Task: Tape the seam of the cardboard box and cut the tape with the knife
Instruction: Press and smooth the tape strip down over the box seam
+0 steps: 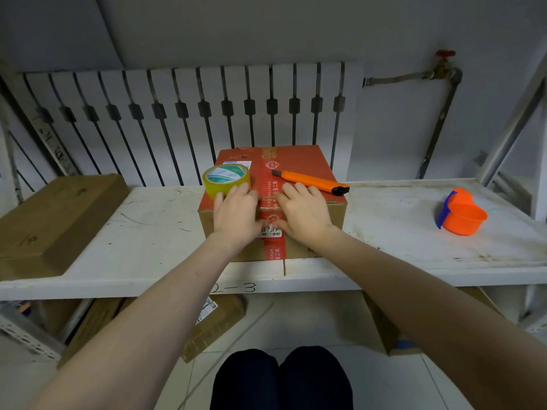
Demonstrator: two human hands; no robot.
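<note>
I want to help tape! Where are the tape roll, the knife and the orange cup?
tape roll (226,181): head view, on its yellowish outer side.
knife (310,181): head view, middle of its orange handle.
orange cup (464,215): head view, on its outer wall.

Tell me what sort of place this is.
Probably a storeroom or packing area. A cardboard box sits on a scuffed white metal shelf marked with a handwritten number, more cardboard boxes lie on the tiled floor underneath, and a tape roll and knife rest on the box.

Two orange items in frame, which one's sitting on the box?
The orange utility knife, lying flat on the red-topped cardboard box just beyond the right hand. The orange cup sits apart on the shelf.
</note>
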